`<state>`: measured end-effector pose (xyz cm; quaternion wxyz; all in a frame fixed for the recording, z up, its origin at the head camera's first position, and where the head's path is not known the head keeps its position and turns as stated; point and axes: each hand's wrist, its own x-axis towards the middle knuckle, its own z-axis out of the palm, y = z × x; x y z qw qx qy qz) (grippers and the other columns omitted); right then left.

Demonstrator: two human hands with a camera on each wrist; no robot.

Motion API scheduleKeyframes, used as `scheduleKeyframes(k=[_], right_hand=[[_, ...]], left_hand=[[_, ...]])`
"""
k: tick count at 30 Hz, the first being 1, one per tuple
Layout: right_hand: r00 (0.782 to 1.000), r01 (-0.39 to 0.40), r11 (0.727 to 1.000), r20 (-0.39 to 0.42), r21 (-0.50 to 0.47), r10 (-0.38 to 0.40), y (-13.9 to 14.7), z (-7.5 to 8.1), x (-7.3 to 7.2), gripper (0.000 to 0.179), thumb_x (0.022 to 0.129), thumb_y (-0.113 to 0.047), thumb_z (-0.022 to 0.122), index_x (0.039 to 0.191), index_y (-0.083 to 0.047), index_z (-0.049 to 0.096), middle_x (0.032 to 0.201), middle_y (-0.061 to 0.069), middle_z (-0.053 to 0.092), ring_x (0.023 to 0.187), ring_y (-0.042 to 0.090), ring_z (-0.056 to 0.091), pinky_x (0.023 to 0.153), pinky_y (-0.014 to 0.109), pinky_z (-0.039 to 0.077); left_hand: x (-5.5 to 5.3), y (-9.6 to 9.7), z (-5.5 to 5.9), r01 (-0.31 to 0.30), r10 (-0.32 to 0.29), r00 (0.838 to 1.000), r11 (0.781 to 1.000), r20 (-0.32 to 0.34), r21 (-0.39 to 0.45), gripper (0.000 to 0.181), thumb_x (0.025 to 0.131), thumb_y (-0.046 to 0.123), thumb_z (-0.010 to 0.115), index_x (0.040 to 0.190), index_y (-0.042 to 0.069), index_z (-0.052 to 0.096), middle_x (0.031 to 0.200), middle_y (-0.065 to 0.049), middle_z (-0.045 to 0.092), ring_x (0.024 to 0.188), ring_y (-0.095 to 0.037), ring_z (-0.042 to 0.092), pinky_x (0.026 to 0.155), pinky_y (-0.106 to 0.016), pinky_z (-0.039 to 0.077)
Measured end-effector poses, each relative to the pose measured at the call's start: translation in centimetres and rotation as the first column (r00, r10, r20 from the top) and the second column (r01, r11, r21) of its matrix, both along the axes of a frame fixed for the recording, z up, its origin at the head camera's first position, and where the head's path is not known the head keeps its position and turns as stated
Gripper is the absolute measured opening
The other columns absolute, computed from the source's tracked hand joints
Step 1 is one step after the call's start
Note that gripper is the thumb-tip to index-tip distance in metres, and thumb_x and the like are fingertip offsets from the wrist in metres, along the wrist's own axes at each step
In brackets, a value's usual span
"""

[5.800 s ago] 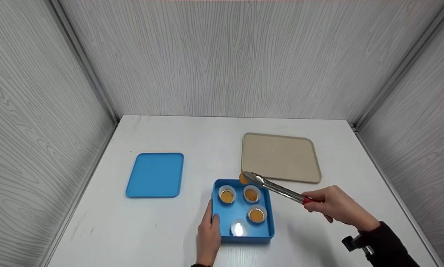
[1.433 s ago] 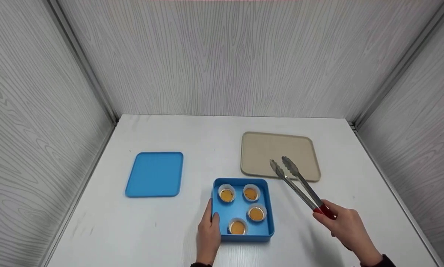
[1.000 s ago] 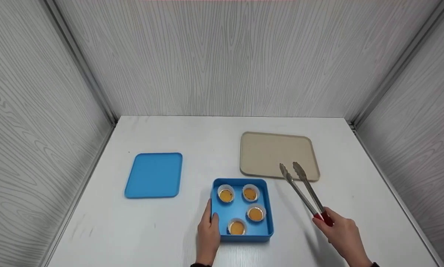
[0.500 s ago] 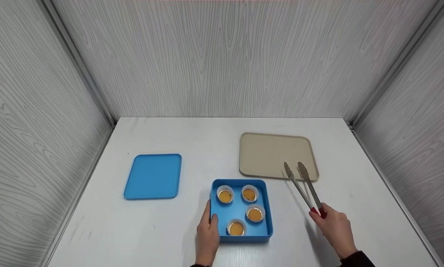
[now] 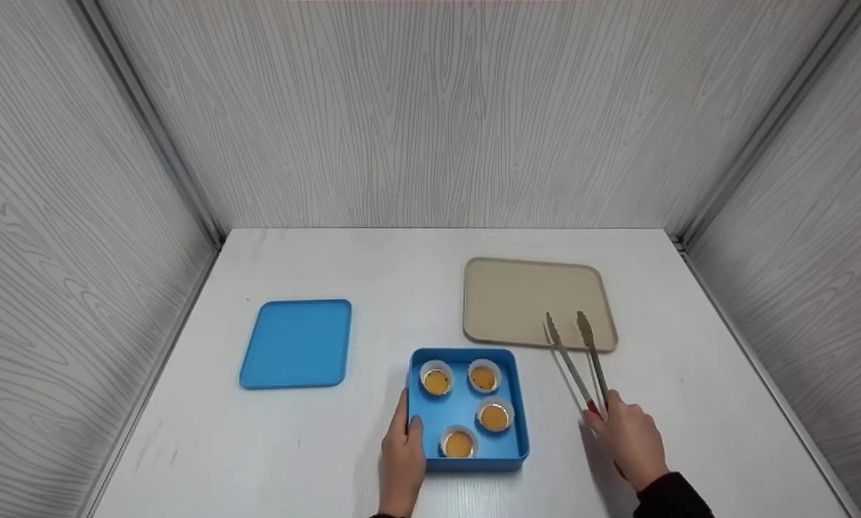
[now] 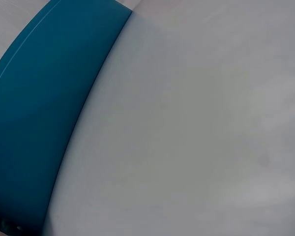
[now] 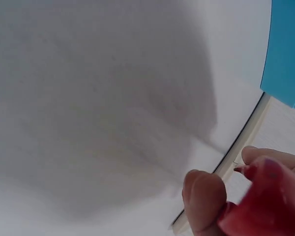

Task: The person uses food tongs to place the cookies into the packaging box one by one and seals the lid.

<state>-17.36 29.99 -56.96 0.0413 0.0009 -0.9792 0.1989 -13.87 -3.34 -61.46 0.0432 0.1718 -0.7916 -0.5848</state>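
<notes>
My left hand (image 5: 403, 457) grips the left wall of a blue box (image 5: 448, 417), its thumb at the rim. Inside the box stand several white paper baking cups (image 5: 494, 415), each with a round orange-brown piece in it. In the left wrist view a side of the blue box (image 6: 44, 98) fills the left part. Right of the box, my right hand (image 5: 628, 440) holds metal tongs (image 5: 572, 363) with red grips. The tongs' arms are spread, nothing between their tips, which are over the front of a beige tray (image 5: 524, 295). In the right wrist view a red grip (image 7: 265, 201) sits between the fingers.
A flat blue square lid or tray (image 5: 297, 344) lies on the left of the white table (image 5: 372, 280). Grey wood-grain panels (image 5: 430, 115) close the back and both sides. The beige tray lies behind and right of the box.
Tongs held an orange-brown round piece at first; the front cup, bare then, now has one. Since then the tongs opened and swung over the beige tray. Lately the right hand shifted slightly left.
</notes>
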Motion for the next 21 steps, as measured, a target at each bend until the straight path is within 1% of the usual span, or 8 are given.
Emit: scheduleKeyframes(k=[4, 9, 12, 14, 17, 21], right_hand=[[0.999, -0.002, 0.999, 0.044, 0.035, 0.001, 0.0, -0.3, -0.1, 0.035, 0.09, -0.025, 0.075, 0.086, 0.003, 0.055, 0.059, 0.006, 0.055, 0.048, 0.019, 0.054, 0.041, 0.034, 0.043], [0.997, -0.006, 0.996, 0.077, 0.089, 0.0, -0.1, -0.7, -0.2, 0.037, 0.09, -0.031, 0.073, 0.085, 0.001, 0.055, 0.056, 0.005, 0.053, 0.046, 0.018, 0.053, 0.038, 0.033, 0.042], [0.996, -0.002, 0.993, 0.094, 0.122, -0.009, -0.2, -1.1, -0.3, 0.037, 0.089, -0.032, 0.071, 0.089, 0.002, 0.055, 0.054, 0.003, 0.051, 0.044, 0.017, 0.052, 0.038, 0.032, 0.041], [0.995, 0.0, 0.991, 0.101, 0.131, -0.013, -0.3, -1.3, -0.3, 0.039, 0.088, -0.032, 0.07, 0.094, 0.004, 0.056, 0.053, 0.003, 0.05, 0.044, 0.017, 0.051, 0.038, 0.033, 0.04], [0.995, -0.005, 0.991, 0.096, 0.135, -0.008, -0.3, -1.4, -0.3, 0.043, 0.088, -0.032, 0.07, 0.099, 0.006, 0.056, 0.053, 0.004, 0.05, 0.045, 0.018, 0.051, 0.038, 0.034, 0.041], [0.996, -0.007, 0.991, 0.087, 0.134, -0.005, -0.3, -1.5, -0.3, 0.049, 0.088, -0.035, 0.073, 0.103, 0.008, 0.056, 0.054, 0.004, 0.05, 0.046, 0.018, 0.052, 0.039, 0.035, 0.041]], left_hand=[[0.0, 0.0, 0.1, 0.003, -0.003, 1.0, 1.0, 0.014, 0.0, 0.055, 0.108, 0.022, 0.045, 0.161, 0.012, 0.035, 0.163, -0.004, 0.038, 0.15, -0.029, 0.035, 0.119, -0.051, 0.035], [0.0, 0.1, 0.1, 0.001, -0.001, 1.0, 1.0, 0.017, 0.001, 0.055, 0.108, 0.021, 0.044, 0.161, 0.011, 0.034, 0.164, -0.004, 0.037, 0.151, -0.029, 0.034, 0.119, -0.051, 0.035], [0.0, 0.1, 0.2, -0.001, 0.001, 1.0, 1.0, 0.017, -0.004, 0.055, 0.108, 0.022, 0.045, 0.161, 0.012, 0.035, 0.164, -0.004, 0.038, 0.15, -0.029, 0.035, 0.119, -0.052, 0.035], [0.0, 0.1, 0.2, -0.001, 0.002, 1.0, 1.0, 0.02, -0.004, 0.055, 0.108, 0.022, 0.045, 0.161, 0.013, 0.035, 0.164, -0.004, 0.038, 0.151, -0.03, 0.034, 0.119, -0.052, 0.034], [0.0, 0.1, 0.3, -0.004, 0.004, 1.0, 1.0, 0.019, -0.002, 0.055, 0.107, 0.023, 0.045, 0.161, 0.013, 0.035, 0.163, -0.004, 0.038, 0.15, -0.03, 0.035, 0.119, -0.052, 0.035], [0.0, 0.1, 0.3, -0.011, 0.011, 1.0, 1.0, -0.002, 0.008, 0.055, 0.107, 0.021, 0.046, 0.16, 0.011, 0.036, 0.162, -0.006, 0.039, 0.15, -0.029, 0.036, 0.118, -0.052, 0.036]])
